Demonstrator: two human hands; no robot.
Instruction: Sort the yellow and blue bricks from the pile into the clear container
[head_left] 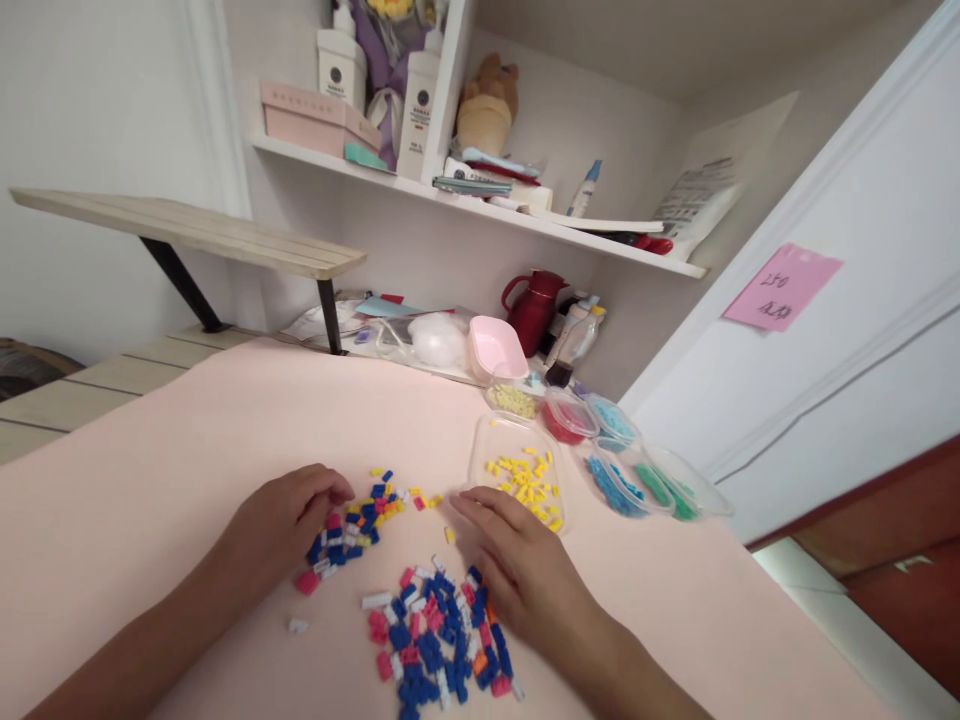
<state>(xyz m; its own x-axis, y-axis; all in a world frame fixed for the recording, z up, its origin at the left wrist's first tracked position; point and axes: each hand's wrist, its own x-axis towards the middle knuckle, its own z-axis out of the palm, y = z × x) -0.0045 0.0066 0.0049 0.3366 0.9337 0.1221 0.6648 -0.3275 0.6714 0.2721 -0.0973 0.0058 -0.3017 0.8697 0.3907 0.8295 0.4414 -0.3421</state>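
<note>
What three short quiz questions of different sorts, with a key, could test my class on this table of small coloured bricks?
1. True or false: the left hand rests on the pink table beside a scatter of small bricks.
2. Which colour of bricks fills the clear tray just beyond the right hand? A red, B yellow, C green.
3. Fill in: the red jug stands under the white ____.

Key: 1 true. 2 B. 3 shelf.

bricks partly under right hand | forearms cut off | pink note illegible
</note>
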